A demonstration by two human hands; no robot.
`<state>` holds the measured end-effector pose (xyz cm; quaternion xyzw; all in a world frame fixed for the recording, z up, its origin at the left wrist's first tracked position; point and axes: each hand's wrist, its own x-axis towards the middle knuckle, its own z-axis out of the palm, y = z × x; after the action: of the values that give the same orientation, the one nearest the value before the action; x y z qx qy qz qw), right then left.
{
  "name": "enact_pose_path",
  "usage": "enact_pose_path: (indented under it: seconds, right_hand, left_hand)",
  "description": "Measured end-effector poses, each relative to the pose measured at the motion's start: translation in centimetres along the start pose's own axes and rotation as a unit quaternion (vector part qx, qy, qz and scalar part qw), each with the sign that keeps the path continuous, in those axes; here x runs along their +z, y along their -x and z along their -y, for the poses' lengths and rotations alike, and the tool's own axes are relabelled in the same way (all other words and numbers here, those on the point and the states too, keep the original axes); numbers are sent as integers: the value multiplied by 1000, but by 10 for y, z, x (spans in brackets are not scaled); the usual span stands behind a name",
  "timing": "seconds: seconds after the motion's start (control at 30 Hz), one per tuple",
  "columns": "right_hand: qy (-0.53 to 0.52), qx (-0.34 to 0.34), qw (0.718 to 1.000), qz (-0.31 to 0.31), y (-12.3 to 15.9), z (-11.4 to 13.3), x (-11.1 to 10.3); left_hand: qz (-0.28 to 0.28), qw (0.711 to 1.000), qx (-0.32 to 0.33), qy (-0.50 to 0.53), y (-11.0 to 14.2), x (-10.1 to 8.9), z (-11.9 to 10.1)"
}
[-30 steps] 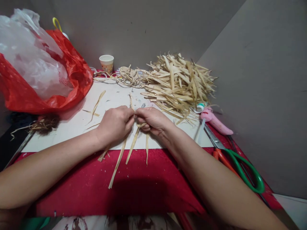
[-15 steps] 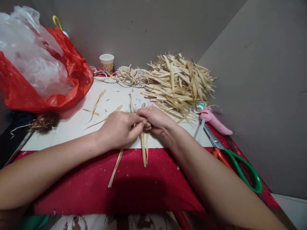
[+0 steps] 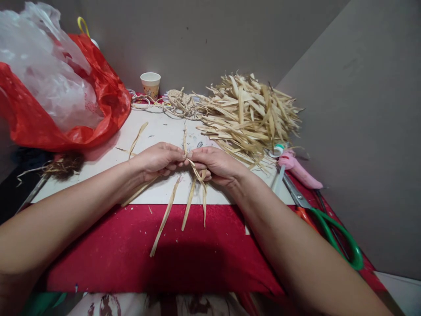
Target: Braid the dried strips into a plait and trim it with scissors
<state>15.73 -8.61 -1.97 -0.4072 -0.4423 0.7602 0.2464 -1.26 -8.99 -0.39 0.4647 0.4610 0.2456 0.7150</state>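
Observation:
Between my hands is a thin braid (image 3: 184,139) of dry, straw-coloured leaf strips, its finished end pointing away from me. My left hand (image 3: 161,161) pinches the braid's near end from the left, and one strip (image 3: 140,192) trails below that hand. My right hand (image 3: 213,163) pinches the same spot from the right, with loose strips (image 3: 189,206) hanging under its fingers over the board's front edge. Another strip (image 3: 164,219) lies from the white board (image 3: 108,186) onto the red cloth (image 3: 108,250). The fingertips partly hide the join.
A big heap of dry leaf strips (image 3: 246,109) lies at the back right, beside coiled braided cord (image 3: 180,102) and a paper cup (image 3: 150,85). Red and clear plastic bags (image 3: 112,105) fill the left. At right are a pink glue gun (image 3: 301,170) and scissors (image 3: 342,237).
My left hand has drawn back to the left, uncovering the pinched join. The strips below my right hand have shifted and spread. The view has moved slightly.

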Motion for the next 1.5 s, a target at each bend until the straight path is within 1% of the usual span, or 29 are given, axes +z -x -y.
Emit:
enact_pose_path:
  seconds: [0.1, 0.23, 0.43, 0.67, 0.8, 0.93, 1.07, 1.2, 1.3, 1.37, 1.4, 1.47, 1.5]
  right_hand:
    - [22, -6, 1000, 16, 1, 0, -4]
    - [54, -14, 998, 12, 2, -2, -5]
    - [141, -20, 990, -23, 4, -1, 0]
    - [264, -39, 962, -53, 7, 0, 2]
    - [303, -48, 950, -60, 10, 1, 1]
    - [303, -57, 948, -81, 15, 8, -3]
    - [284, -59, 950, -114, 20, 13, -4]
    - [247, -68, 959, -123, 22, 10, 9]
    - [264, -54, 955, -120, 22, 4, 24]
    - [302, -55, 944, -119, 21, -1, 32]
    - [330, -64, 934, -121, 20, -4, 35]
    - [402, -99, 900, -136, 19, -9, 39]
    - [444, -117, 876, -150, 18, -12, 41]
  left_hand:
    - [-24, 998, 26, -45, -1, -3, 0]
    - [-44, 992, 48, -106, -4, -5, 2]
    - [-59, 986, 26, -156, -5, -4, 3]
    - [-46, 986, 9, -160, -8, -5, 4]
    - [-57, 989, 13, -137, -7, -3, 5]
    - [-78, 987, 24, -140, -8, -3, 8]
    - [-93, 980, 53, -167, -11, -5, 13]
    - [-106, 976, 82, -173, -9, -3, 16]
    - [-114, 981, 76, -137, -6, 0, 14]
    - [-110, 987, 60, -99, -5, 2, 11]
    - [-107, 990, 48, -79, -4, 2, 10]
    - [-100, 994, 18, -34, -3, 3, 8]
    - [-97, 995, 4, -9, -3, 4, 7]
